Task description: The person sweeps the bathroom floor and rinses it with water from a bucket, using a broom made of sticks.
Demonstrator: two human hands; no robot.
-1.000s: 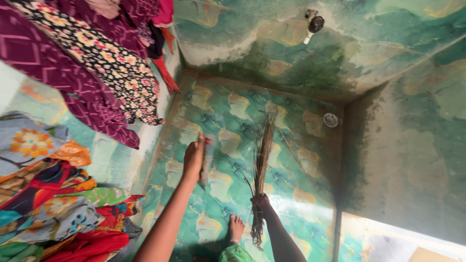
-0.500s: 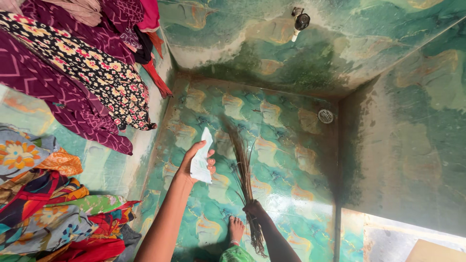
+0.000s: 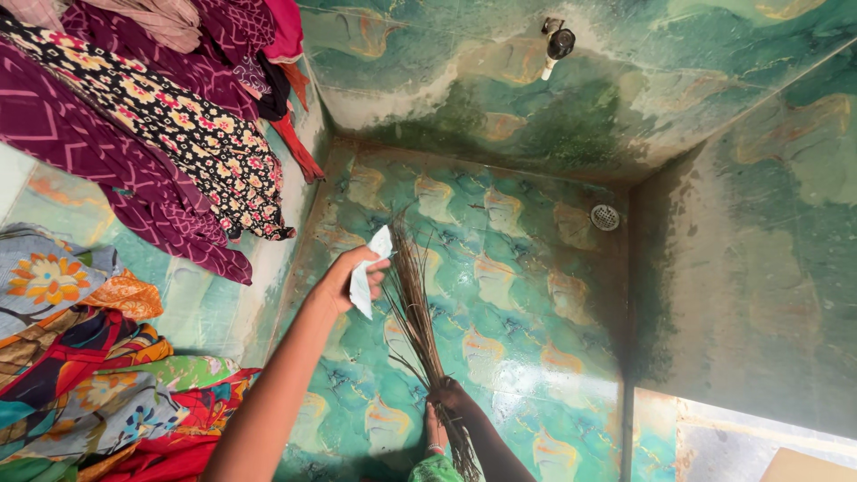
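At the left, patterned garments in maroon, black-floral and red [image 3: 170, 134] are seen hanging against the wall, with a heap of multicoloured printed cloth [image 3: 80, 357] below them. The left hand [image 3: 346, 278] is extended over the green-and-ochre tiled floor [image 3: 527, 295], its fingers closed around a small white crumpled sachet [image 3: 366, 281], which is held tilted and just beside the broom tips. Since 0.5 s ago the sachet has been carried rightward and turned from a flat, open-palm hold into a closed grip. The bundle of thin brown broom sticks [image 3: 415, 317] has been swung leftward in the same interval, so that its tips now lie touching or nearly touching the sachet. It is judged that scrubbing is about to meet whatever the sachet supplies. The right hand [image 3: 446, 394] is wrapped fully around the bundle near its lower end, above a bare foot [image 3: 435, 430]. Further right, 1 round metal drain [image 3: 605, 217] and 1 wall tap [image 3: 555, 43] are noted.
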